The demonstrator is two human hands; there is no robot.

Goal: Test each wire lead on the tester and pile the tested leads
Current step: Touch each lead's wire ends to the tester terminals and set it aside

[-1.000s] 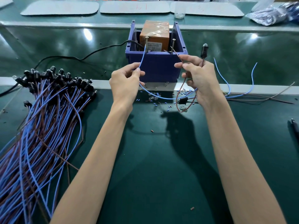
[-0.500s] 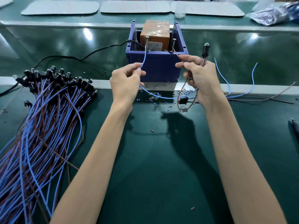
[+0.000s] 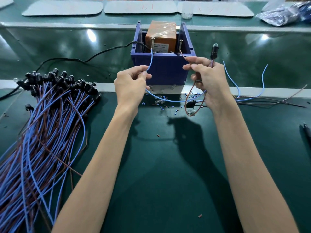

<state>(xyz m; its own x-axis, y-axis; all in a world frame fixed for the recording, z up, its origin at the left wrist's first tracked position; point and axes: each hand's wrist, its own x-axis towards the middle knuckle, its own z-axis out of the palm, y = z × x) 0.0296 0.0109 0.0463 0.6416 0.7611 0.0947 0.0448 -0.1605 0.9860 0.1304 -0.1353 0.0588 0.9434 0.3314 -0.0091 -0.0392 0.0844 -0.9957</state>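
Lying on the tabletop (image 3: 159, 174) at your left, the pile of leads (image 3: 42, 132) fans out; your left hand (image 3: 130, 88) pinches the blue wire (image 3: 151, 61), your right hand (image 3: 210, 83) the brown wire (image 3: 183, 55); both tips meet screws on the tester (image 3: 160, 36) beyond.

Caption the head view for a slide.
Left hand pinches the blue wire, right hand the brown wire, at the tester.
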